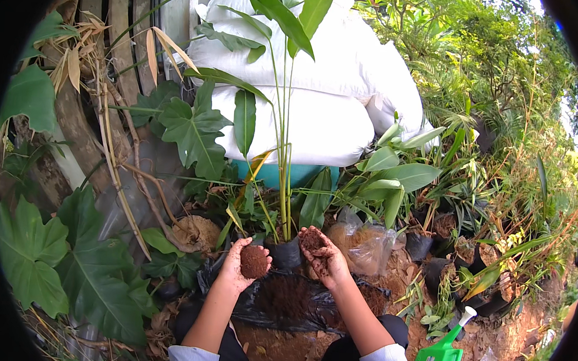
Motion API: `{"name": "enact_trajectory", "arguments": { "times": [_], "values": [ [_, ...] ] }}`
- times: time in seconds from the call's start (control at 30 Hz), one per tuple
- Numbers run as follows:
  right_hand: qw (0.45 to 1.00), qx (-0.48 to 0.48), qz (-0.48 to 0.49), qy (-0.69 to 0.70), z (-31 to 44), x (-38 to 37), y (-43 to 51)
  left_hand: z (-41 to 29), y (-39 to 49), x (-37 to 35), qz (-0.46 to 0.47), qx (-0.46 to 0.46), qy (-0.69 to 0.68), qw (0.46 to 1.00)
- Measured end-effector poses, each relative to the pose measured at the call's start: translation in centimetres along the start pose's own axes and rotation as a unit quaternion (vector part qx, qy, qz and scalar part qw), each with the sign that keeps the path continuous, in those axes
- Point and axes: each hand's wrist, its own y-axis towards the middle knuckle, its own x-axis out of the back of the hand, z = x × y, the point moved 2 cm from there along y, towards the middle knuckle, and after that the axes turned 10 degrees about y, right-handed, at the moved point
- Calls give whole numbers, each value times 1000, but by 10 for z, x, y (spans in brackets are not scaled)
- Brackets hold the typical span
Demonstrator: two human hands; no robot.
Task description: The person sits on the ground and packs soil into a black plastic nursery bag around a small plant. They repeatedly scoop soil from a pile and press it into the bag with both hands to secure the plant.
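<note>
A round ball of brown, fibrous soil point(254, 262) rests in my left hand point(237, 271), which curls around it from the left. Palm up and cupped, my right hand point(331, 266) holds some loose brown soil point(311, 240) near its fingers. Both hands are smeared with soil. Between and below them, a black plastic sheet point(326, 315) lies on the ground with a dark soil heap point(285, 295) on it. Just beyond the hands stands a tall leafy plant point(283, 190) in a black grow bag point(285, 254).
White stuffed sacks point(292, 124) are stacked behind the plant. A clear plastic bag point(364, 243) with brown contents lies to the right. Several black grow bags point(418, 246) with plants stand farther right. At lower right sits a green watering can point(439, 360). Large lobed leaves point(100, 268) crowd the left.
</note>
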Motion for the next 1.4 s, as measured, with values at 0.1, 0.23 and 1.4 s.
{"name": "enact_trajectory", "arguments": {
  "times": [0.1, 0.23, 1.4],
  "values": [
    [1000, -3, 3, 20, 1, 2, 0, 0, 1, -1, 2, 1, -6, 1000],
    [998, 30, -36, -42, -1, 2, 0, 1, 1, -2, 4, -5, 4, 1000],
    [1000, -6, -5, 23, 3, 4, 0, 2, 1, -3, -1, -13, 14, 1000]
  ]
}}
